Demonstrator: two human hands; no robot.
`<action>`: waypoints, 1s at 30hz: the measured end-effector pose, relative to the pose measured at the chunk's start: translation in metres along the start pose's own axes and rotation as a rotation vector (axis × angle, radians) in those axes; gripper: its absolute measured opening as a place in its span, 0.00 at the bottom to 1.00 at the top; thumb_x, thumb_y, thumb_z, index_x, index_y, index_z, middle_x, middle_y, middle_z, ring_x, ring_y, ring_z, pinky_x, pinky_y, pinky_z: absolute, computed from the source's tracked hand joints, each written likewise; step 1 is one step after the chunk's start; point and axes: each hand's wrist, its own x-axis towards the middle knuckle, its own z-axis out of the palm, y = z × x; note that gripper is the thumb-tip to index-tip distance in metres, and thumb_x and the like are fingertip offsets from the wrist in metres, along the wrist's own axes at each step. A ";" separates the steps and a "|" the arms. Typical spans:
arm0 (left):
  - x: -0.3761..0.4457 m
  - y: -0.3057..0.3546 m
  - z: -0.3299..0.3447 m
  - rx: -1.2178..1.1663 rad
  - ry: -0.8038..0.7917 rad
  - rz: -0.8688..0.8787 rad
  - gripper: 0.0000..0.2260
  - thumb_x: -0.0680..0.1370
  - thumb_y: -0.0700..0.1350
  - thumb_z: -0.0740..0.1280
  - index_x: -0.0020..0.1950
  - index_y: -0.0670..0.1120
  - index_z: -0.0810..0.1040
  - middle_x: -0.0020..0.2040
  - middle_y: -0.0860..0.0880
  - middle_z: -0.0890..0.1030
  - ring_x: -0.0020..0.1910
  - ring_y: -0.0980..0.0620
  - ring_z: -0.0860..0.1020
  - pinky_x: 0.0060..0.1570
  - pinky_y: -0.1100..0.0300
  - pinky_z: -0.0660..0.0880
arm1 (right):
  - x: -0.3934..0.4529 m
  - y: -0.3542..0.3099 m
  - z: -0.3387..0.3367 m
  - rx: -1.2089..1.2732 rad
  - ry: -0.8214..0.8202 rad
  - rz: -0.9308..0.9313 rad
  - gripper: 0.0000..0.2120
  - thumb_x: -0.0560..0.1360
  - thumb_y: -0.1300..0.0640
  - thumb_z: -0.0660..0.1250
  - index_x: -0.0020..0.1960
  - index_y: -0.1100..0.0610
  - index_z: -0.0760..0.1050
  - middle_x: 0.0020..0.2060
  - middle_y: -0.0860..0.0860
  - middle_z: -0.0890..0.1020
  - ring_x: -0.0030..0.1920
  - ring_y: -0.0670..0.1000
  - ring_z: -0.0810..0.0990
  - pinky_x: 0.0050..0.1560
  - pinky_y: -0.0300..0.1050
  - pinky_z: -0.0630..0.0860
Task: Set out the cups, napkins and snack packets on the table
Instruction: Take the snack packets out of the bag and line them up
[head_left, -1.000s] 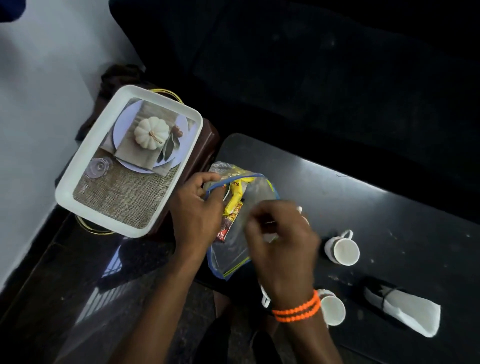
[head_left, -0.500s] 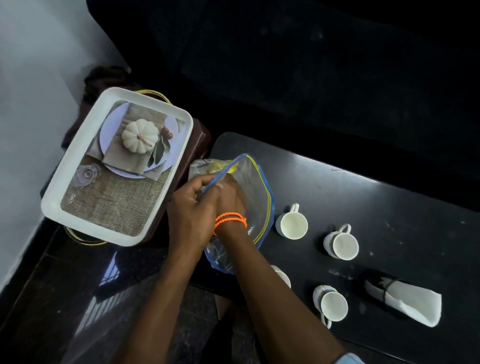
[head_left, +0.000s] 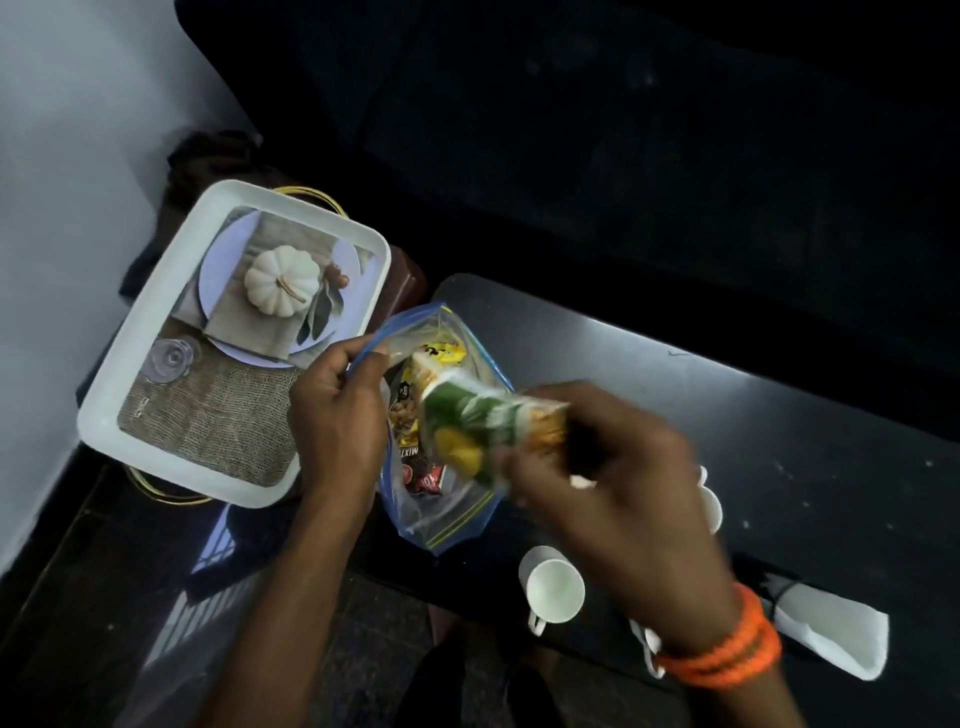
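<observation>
Snack packet (head_left: 483, 431), frame centre: light, crinkly, likely slippery; right hand (head_left: 618, 493) pinched its end. Left hand (head_left: 332, 410) gripped zip bag (head_left: 447, 519) rim.

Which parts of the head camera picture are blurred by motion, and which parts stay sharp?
Head view: the right hand and the green and yellow snack packet it grips are smeared by motion; the left hand, holding the clear zip bag's blue rim, is sharper; the white rectangular tray and white ceramic cup look crisp.
</observation>
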 end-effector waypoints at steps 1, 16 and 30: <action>0.001 -0.001 -0.001 -0.005 -0.001 -0.001 0.06 0.76 0.51 0.70 0.43 0.60 0.86 0.41 0.57 0.87 0.46 0.50 0.85 0.55 0.43 0.82 | 0.002 -0.001 -0.015 0.113 0.102 -0.007 0.07 0.72 0.56 0.76 0.49 0.53 0.83 0.40 0.46 0.87 0.38 0.44 0.84 0.39 0.39 0.81; 0.003 -0.015 0.016 -0.036 -0.170 0.040 0.06 0.75 0.52 0.72 0.49 0.58 0.86 0.45 0.57 0.88 0.46 0.58 0.86 0.46 0.59 0.79 | 0.153 0.201 0.066 -1.063 -0.217 -0.076 0.25 0.84 0.55 0.56 0.80 0.59 0.60 0.82 0.55 0.58 0.83 0.57 0.54 0.71 0.57 0.67; -0.006 -0.011 0.006 0.018 -0.185 0.043 0.09 0.74 0.54 0.70 0.52 0.59 0.86 0.45 0.54 0.89 0.44 0.53 0.87 0.47 0.50 0.83 | 0.042 0.037 0.050 -0.093 0.583 -0.273 0.04 0.75 0.59 0.70 0.46 0.53 0.83 0.37 0.46 0.84 0.38 0.42 0.82 0.42 0.35 0.78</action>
